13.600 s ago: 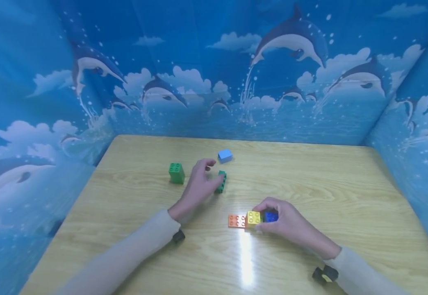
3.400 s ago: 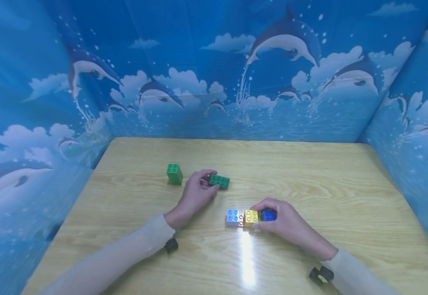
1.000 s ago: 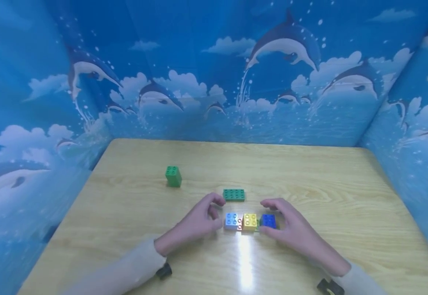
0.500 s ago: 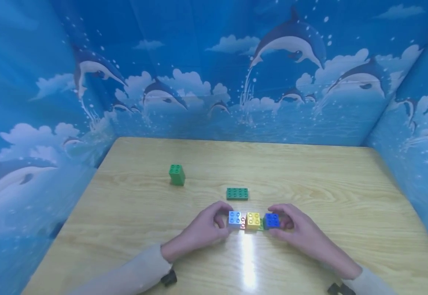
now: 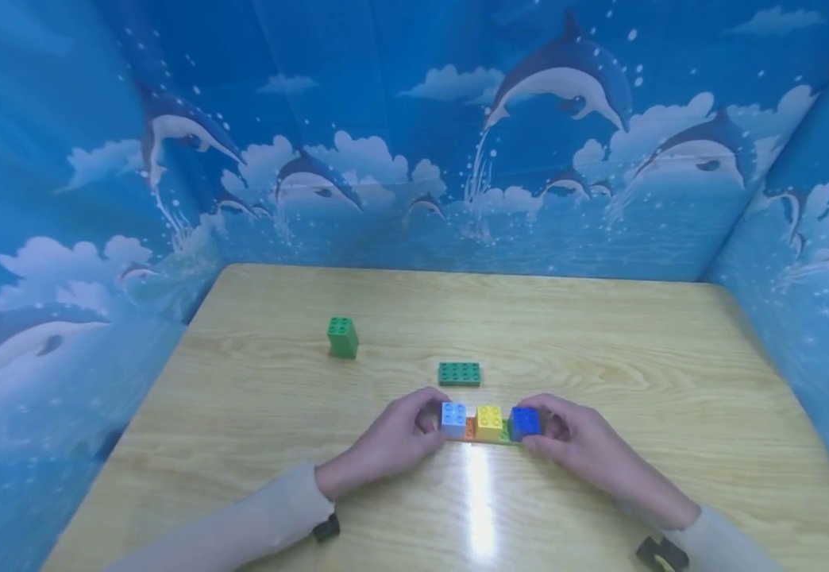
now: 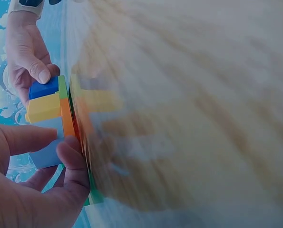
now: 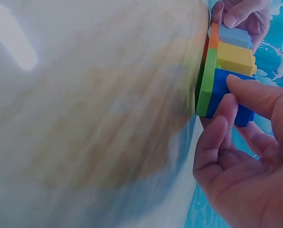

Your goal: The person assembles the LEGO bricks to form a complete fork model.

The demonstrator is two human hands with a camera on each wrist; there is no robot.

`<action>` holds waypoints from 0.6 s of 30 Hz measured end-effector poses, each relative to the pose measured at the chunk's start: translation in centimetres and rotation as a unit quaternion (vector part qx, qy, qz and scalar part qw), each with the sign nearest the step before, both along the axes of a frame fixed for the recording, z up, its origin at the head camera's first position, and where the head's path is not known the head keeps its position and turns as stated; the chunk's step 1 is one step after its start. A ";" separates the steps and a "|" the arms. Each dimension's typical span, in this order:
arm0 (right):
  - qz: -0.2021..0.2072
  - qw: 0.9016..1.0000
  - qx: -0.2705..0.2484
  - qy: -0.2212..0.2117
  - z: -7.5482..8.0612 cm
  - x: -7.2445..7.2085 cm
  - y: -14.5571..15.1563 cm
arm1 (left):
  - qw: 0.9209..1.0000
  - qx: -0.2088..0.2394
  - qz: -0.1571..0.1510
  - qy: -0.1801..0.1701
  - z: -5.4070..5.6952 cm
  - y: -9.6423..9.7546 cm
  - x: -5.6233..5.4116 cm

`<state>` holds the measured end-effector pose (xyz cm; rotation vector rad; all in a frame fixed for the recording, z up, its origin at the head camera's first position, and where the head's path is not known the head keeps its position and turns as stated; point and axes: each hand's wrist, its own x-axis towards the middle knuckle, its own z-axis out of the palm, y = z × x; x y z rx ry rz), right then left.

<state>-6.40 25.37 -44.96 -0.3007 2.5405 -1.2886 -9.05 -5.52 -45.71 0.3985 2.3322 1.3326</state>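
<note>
The person's left grip pinches the light blue brick at one end of a low row, and the right grip pinches the dark blue brick at the other. Each is closed to about the width of its brick, with the thumb on the near side. Between them, and touched by neither, stands the yellow brick.

All three sit studs up along an orange plate and a lime green plate laid end to end. The yellow brick appears to straddle the seam, presumably tying the two plates together. Holding both ends at once likely keeps the row level and spreads the load on that middle joint; whether its underside is clear of the counter cannot be told for certain.

The row lies directly between the two grips. Just beyond it, near but apart, a dark green plate lies flat, roughly parallel to the row. Farther off to the left, a tall green block stands upright, well apart from both grips.
</note>
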 end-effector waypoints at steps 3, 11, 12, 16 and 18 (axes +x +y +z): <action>0.008 1.000 0.012 0.000 0.2 -0.3 -0.1 | 1.000 -0.004 0.003 0.000 0.1 -0.2 -0.1; 0.017 1.000 0.009 0.003 0.8 -0.9 -0.7 | 0.999 0.019 0.022 0.028 0.1 -1.2 -0.1; 0.018 1.000 0.007 0.005 0.8 -1.0 -0.8 | 0.999 0.022 0.023 0.032 0.1 -1.3 -0.1; 0.024 1.000 0.004 0.018 1.0 -1.3 -1.0 | 0.998 0.034 0.024 0.049 0.1 -1.8 -0.1; 0.027 0.999 -0.003 0.023 1.0 -1.5 -1.2 | 0.997 0.036 0.027 0.058 0.2 -2.1 -0.2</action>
